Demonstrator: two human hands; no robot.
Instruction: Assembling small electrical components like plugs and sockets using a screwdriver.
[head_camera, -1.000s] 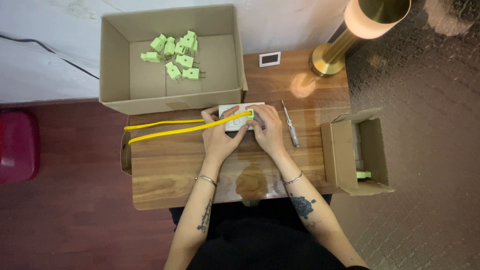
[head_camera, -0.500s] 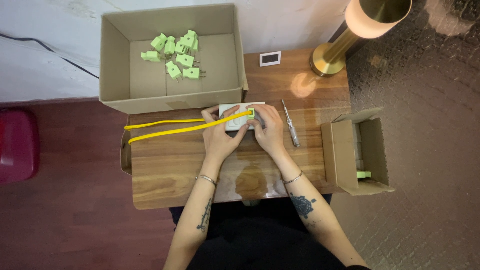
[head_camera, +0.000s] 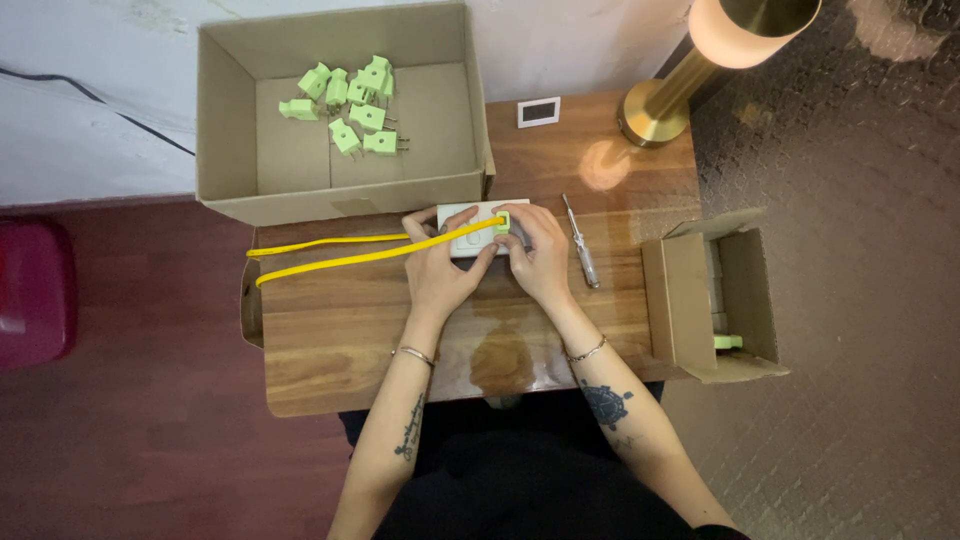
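Green plastic shows between the fingertips: a small green plug (head_camera: 501, 221) sits on a white socket block (head_camera: 470, 228) at the middle of the wooden table (head_camera: 340, 330). The left hand (head_camera: 437, 268) is curled over the block's near left part, fingers closed on it, and the right hand (head_camera: 541, 256) grips its right end, thumb and fingers narrow around the plug. A yellow cable (head_camera: 340, 255) runs from the plug leftward across the left hand and doubles back near the table's left edge. Just right of the block lies a screwdriver (head_camera: 579, 243). Beyond the block stands a large cardboard box (head_camera: 225, 120) holding loose green plugs (head_camera: 350, 105). Farther right of the block sit a small open carton (head_camera: 680, 300), a brass lamp (head_camera: 665, 100) and a small white framed card (head_camera: 538, 111).
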